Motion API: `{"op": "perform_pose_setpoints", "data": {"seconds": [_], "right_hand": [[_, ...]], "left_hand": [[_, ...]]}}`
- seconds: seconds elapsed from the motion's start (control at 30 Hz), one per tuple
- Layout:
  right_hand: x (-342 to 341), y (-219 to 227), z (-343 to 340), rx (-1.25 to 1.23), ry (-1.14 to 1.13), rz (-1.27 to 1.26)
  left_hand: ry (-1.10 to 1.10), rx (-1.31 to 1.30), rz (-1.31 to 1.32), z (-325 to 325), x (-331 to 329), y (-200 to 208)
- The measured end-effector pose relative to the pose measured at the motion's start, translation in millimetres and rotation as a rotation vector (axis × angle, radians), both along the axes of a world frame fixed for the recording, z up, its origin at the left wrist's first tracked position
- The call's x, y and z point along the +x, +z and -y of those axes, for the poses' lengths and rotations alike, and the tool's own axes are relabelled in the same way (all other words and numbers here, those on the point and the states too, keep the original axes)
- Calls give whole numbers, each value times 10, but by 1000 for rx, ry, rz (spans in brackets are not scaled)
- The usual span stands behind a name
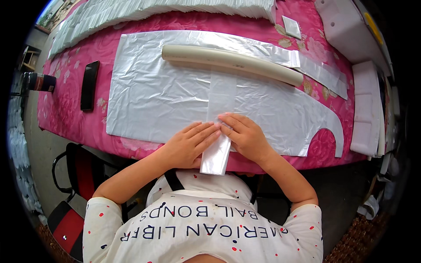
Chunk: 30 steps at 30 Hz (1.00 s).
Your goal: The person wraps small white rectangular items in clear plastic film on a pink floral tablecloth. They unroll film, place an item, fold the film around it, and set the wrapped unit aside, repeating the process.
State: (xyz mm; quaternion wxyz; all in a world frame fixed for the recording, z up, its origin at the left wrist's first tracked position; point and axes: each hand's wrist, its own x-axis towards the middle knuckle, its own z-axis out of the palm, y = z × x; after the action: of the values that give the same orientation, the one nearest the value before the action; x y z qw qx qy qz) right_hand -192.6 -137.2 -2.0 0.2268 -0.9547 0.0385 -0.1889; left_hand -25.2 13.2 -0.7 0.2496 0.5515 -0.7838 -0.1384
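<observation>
A folded strip of shiny clear plastic film [215, 158] runs toward me over the table's near edge, its near end hanging close to my lap. My left hand [185, 143] lies along its left side, fingers stretched out flat. From the right, my right hand [246, 135] rests on the strip with straight fingers, and the fingertips of both hands nearly meet there. Under them spreads a large whitish plastic sheet [153, 92] with a curved cut-out at its right end. Across the sheet's far part lies a long cream-coloured pipe [230, 64].
A pink flowered cloth [66, 116] covers the table. Stacked folded plastic [171, 9] lines its far edge. A black phone [90, 85] and a dark cylindrical container [40, 82] are at left. White foam blocks [365, 105] stand at right. Red-and-black chairs [83, 168] are at lower left.
</observation>
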Motion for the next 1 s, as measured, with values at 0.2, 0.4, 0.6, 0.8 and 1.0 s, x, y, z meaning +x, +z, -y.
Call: {"op": "perform_pose_setpoints", "data": {"seconds": [0.2, 0.4, 0.6, 0.8, 1.0], "right_hand": [[58, 57, 80, 160, -108, 62], [333, 276, 214, 859, -515, -344], [423, 330, 355, 963, -549, -528], [368, 288, 281, 975, -569, -464], [213, 97, 205, -154, -370, 47]], "left_hand": [[224, 65, -161, 131, -27, 41], [633, 274, -842, 381, 29, 183], [342, 72, 70, 352, -137, 26], [389, 147, 193, 365, -233, -65], [390, 89, 218, 444, -154, -17]]}}
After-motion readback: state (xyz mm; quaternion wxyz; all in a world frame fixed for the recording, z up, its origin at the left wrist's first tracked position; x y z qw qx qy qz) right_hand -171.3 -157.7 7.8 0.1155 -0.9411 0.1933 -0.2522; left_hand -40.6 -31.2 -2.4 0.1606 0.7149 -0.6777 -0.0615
